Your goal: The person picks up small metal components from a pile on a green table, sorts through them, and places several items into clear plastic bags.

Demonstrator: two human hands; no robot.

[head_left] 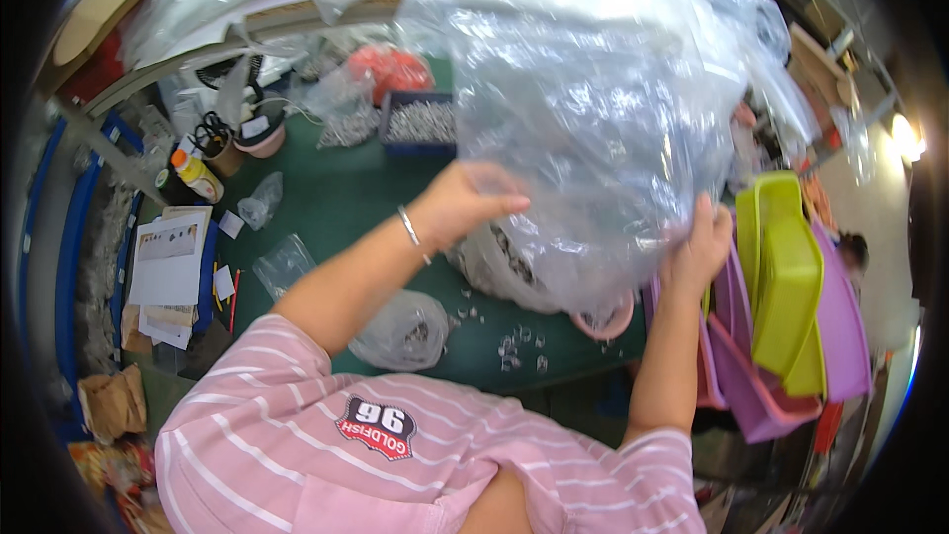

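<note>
A large clear plastic bag (583,119) billows up in front of me and covers much of the table's far side. At its lower right edge my right hand (702,245) is closed on the plastic. By the lower left edge is my left hand (463,206), thumb stretched out and apart from the fingers, which are blurred against the film. Below the bag, a filled plastic sack (484,272) of small metal parts is partly hidden. A knotted-looking clear bag (400,331) of parts lies near my left forearm. Loose small metal pieces (519,341) are scattered at the table's near edge.
A pink bowl (605,318) stands near the front edge. Stacked green bins (786,287) and purple bins (840,326) rise at right. Behind, a dark tray (420,124) holds metal parts beside a red bag (390,71). Papers (168,262) and a yellow bottle (198,176) sit left.
</note>
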